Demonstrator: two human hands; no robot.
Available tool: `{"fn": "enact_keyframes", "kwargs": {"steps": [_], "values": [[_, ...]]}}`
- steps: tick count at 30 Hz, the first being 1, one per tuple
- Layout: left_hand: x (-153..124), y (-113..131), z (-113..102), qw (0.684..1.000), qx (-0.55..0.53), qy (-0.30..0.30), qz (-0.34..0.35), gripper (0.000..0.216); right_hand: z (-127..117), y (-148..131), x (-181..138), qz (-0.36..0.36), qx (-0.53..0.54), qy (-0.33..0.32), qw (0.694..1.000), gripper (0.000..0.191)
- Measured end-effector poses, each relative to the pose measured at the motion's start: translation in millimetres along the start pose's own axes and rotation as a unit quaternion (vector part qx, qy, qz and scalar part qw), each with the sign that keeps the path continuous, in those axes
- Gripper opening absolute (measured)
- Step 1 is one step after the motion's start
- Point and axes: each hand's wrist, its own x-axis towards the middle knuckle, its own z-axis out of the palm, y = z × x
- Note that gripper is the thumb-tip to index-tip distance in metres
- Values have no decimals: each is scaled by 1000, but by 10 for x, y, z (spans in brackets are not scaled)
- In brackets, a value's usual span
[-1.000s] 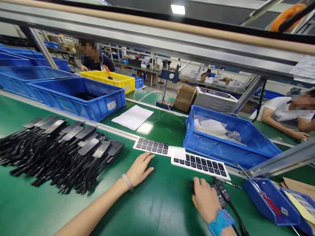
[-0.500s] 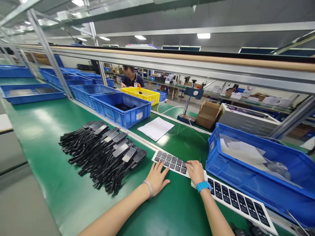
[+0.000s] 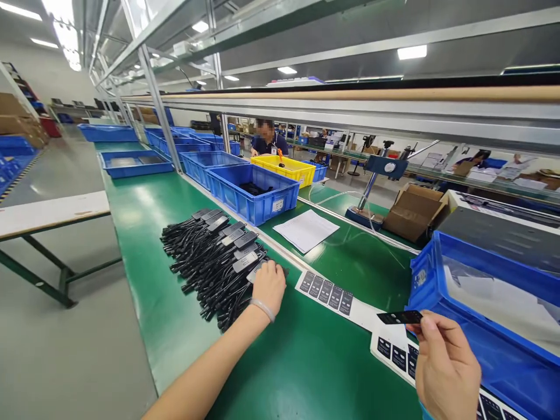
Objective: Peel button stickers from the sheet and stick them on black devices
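Note:
My right hand (image 3: 448, 364) pinches a dark label sticker (image 3: 397, 317) by one end, between thumb and fingers, above the sheets. Below it lies a white sheet of printed labels (image 3: 362, 314), with a bare stretch beside the dark labels still on it. A second label sheet (image 3: 397, 357) continues to the right, partly behind my right hand. My left hand (image 3: 269, 289) is closed over the right end of a row of black cabled devices (image 3: 219, 271). Its fingers curl round a flat black device (image 3: 286, 272), mostly hidden by the hand.
A blue bin with papers (image 3: 441, 286) stands at the right. White paper (image 3: 306, 230) lies at the centre, before a blue bin (image 3: 254, 198) and a yellow bin (image 3: 284, 166). A clamp stand (image 3: 365, 192) is behind, near a cardboard box (image 3: 413, 210). One person (image 3: 269, 143) sits beyond.
My right hand has lifted a label off the sheet and moved right with it. My left hand has gone from the sheet to the devices. The view has swung left.

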Motion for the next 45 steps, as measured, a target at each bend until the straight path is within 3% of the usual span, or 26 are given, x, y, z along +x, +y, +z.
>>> {"fn": "enact_keyframes", "kwargs": {"steps": [4,10,14,17,20,22,24,26,29,32,35,45], "values": [[28,-100,-11,1000,11,0,-5,10,38,-42,-127,16,-37,-57,998,26],[-19,-62,-48,1000,-6,9,4,18,69,-39,-201,46,-46,-93,994,24],[-125,-9,-169,987,-138,67,53,30,128,-83,-269,60,-29,-118,991,21],[-241,102,-221,929,-353,78,75,41,201,-109,-344,67,-27,-143,987,23],[-360,263,-207,853,-519,-39,43,52,265,-104,-409,75,-24,-168,983,23],[-433,380,-175,771,-619,-148,17,51,282,-84,-427,83,-22,-182,980,22],[-500,485,-150,664,-706,-246,-1,51,277,-61,-419,89,-27,-195,976,19],[-557,564,-144,569,-761,-312,-14,54,263,-51,-391,92,-46,-210,972,18],[-625,629,-160,491,-796,-353,-28,63,255,-61,-348,100,-78,-226,966,20],[-676,650,-168,447,-811,-374,-51,66,274,-79,-342,125,-88,-244,958,23],[-711,656,-166,423,-819,-382,-60,67,302,-79,-367,143,-93,-257,951,26],[-718,627,-250,415,-827,-375,-49,59,331,-88,-424,135,-119,-260,949,26]]}}
